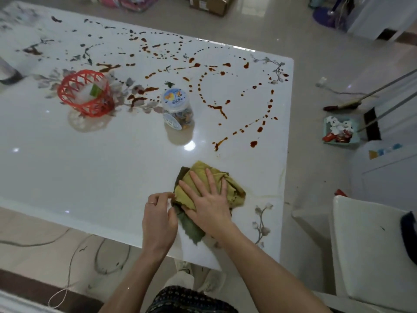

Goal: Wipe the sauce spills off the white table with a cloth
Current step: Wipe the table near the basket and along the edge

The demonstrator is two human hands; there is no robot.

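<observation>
Cloth (198, 169): yellow-green, bunched, near right corner of white table (90, 166).
Right hand (209, 199): fingers straight, pressing flat on cloth.
Left hand (159, 216): fingers curled, pinching cloth's left edge.
Sauce spills (217, 108): dotted trails beyond cloth, across far half.
Risk: loaded cloth smears rather than lifts; wide sweep knocks plastic jar (177, 109).
Obstructions: jar and red basket (84, 93) standing among spills.

I see bare table (79, 172) near left, lidded clear jar (178, 109) upright ahead beside sauce spills (217, 108), red basket (84, 93) farther left, wide gap between.
</observation>
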